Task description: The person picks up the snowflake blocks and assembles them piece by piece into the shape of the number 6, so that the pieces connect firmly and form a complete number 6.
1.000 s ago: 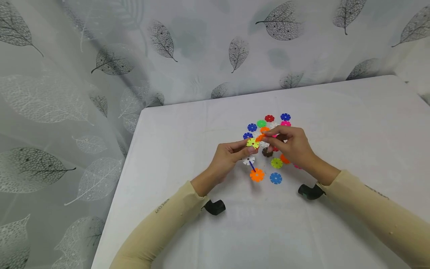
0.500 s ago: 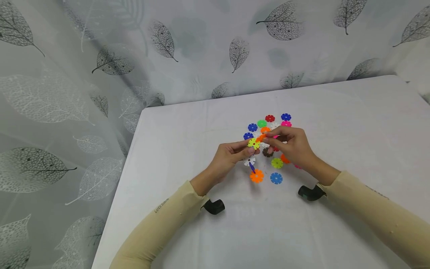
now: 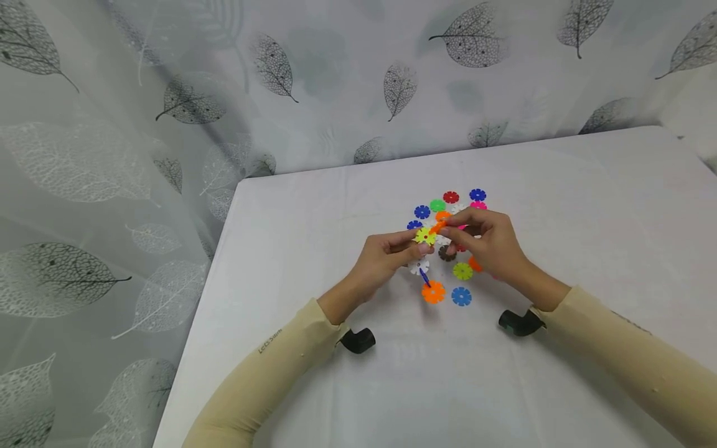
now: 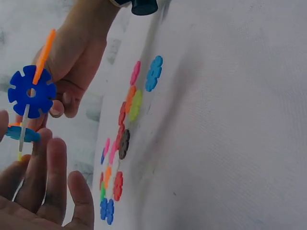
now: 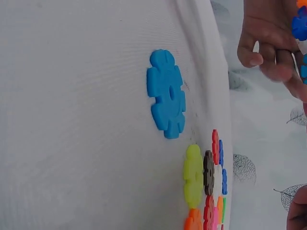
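Yellow disc (image 3: 425, 237) in left hand (image 3: 383, 259)

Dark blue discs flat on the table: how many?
3: one dark blue disc at the far end, just beyond a pink disc; two dark blue discs along the group's left edge. The hands may hide others.

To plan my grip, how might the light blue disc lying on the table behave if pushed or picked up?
The light blue disc looks like thin moulded plastic, so probably light and stiff. Lying flat, it would likely slide rather than roll.
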`<state>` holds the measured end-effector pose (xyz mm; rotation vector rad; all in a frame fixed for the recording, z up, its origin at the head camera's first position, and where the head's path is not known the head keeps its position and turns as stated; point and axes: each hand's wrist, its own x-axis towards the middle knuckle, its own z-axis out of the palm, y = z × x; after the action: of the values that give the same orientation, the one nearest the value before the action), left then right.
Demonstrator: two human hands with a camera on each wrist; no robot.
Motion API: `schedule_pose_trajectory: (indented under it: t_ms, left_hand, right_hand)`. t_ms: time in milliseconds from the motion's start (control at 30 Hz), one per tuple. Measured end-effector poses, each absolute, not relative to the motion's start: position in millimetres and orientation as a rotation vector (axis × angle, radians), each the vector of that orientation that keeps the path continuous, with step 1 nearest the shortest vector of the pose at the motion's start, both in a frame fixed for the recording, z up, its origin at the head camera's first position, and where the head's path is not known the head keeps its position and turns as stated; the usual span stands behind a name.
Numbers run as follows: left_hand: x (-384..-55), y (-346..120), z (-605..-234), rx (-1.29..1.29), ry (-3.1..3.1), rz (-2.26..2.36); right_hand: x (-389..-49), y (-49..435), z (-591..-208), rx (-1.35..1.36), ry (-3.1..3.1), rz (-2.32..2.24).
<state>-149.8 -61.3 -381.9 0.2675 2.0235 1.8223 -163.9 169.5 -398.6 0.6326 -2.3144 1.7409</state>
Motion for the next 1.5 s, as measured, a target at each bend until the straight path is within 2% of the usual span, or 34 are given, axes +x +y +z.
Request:
schedule_pose_trajectory:
  t_ms: [233,533,1000,1300,1500]
  left_hand:
    - [-152.7,-54.3,-379.4,0.170,2.018,1.914]
    - [-151.9,-52.9,-383.6,0.165,2.074,1.907]
    - [-157.8,-57.2,-382.8,-0.048,2.028,2.026]
    - [-159.5,-60.2,-382.7,-0.075,1.909,2.083]
    - [-159.0,-60.5,-384.1,-0.078,1.849,2.082]
  right_hand:
    - [-163.7,170.4,-398.2,0.660,-2.351,1.761]
    - [-163.7,167.8,-398.0,0.849,-2.287,1.742]
    - [-173.7,185.3,-386.3,0.355,-2.160,1.714]
    - [-180.2,194.9,-390.2,0.190,-2.194,1.694]
    - [-183.3,200.8,-395.9,0.066,-2.429,1.621]
